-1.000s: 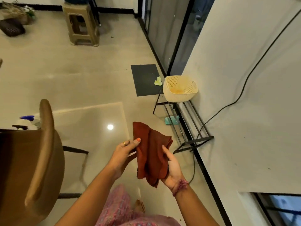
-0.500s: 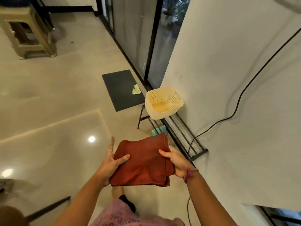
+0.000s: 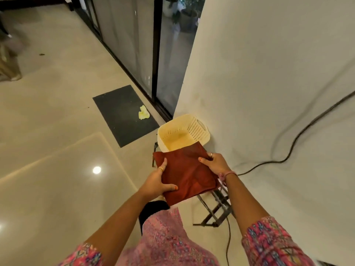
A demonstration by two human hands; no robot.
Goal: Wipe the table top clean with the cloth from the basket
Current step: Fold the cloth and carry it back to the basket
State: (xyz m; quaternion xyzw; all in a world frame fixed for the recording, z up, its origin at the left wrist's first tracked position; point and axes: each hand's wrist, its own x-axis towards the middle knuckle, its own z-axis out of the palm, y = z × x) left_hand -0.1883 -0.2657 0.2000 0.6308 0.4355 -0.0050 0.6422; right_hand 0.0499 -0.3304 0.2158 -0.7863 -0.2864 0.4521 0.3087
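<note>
A grey doormat [image 3: 124, 115] lies on the pale tiled floor [image 3: 57, 112] beside the sliding glass door [image 3: 132, 35], a crumpled yellow scrap [image 3: 143, 115] resting on it. A person's left hand [image 3: 156, 182] has its grip closed on the near left edge of a folded rust-red cloth [image 3: 187, 174], thumb on top. The right hand [image 3: 215, 163] pinches the cloth's far right edge. The cloth is held flat in the air, its far corner overlapping the rim of the cream perforated basket [image 3: 184, 131], which sits on a dark metal rack [image 3: 217, 206] against the white wall [image 3: 269, 73]. A black cable [image 3: 299, 135] runs down the wall.
</note>
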